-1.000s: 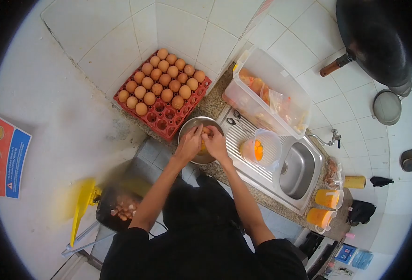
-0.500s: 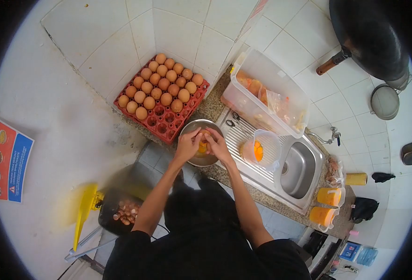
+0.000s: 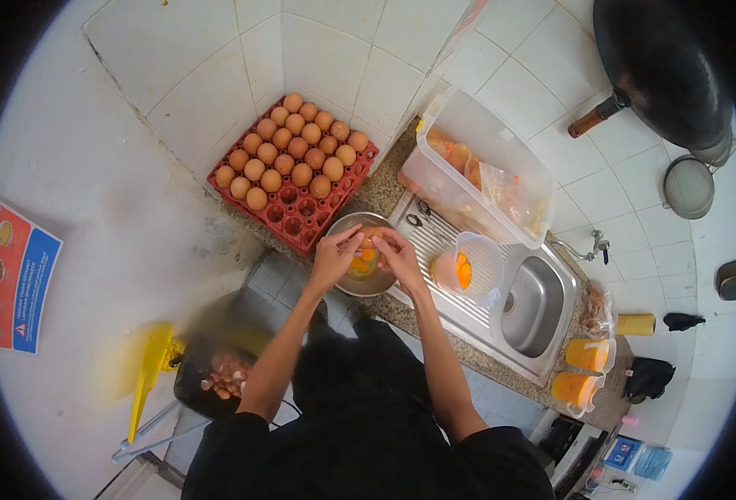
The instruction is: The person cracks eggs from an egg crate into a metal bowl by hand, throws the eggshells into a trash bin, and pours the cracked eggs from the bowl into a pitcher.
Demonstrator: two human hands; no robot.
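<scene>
My left hand [image 3: 335, 257] and my right hand [image 3: 400, 260] meet above a metal bowl [image 3: 370, 291]. Between my fingertips is a brown, cracked eggshell [image 3: 370, 237], gripped from both sides; whether its halves are fully apart I cannot tell. Orange yolks [image 3: 361, 265] and clear egg white lie in the bowl beneath. Behind the bowl to the left, a red egg tray [image 3: 305, 243] carries rows of brown eggs [image 3: 282, 138], with several bare cups at its near right corner. To the right, a clear plastic jug [image 3: 491, 283] containing yolks rests on the ribbed drainboard.
A translucent tub [image 3: 522, 221] with bagged food stands behind the steel sink [image 3: 543, 321]. Two jugs of orange liquid [image 3: 575, 388] are at the right. A black bin [image 3: 191, 387] with eggshells sits lower left. A wok [image 3: 660, 75] hangs at upper right.
My hands have spread slightly apart over the bowl, and the shell between them shows more. More yolk is visible below my fingers. The whole view has shifted a little.
</scene>
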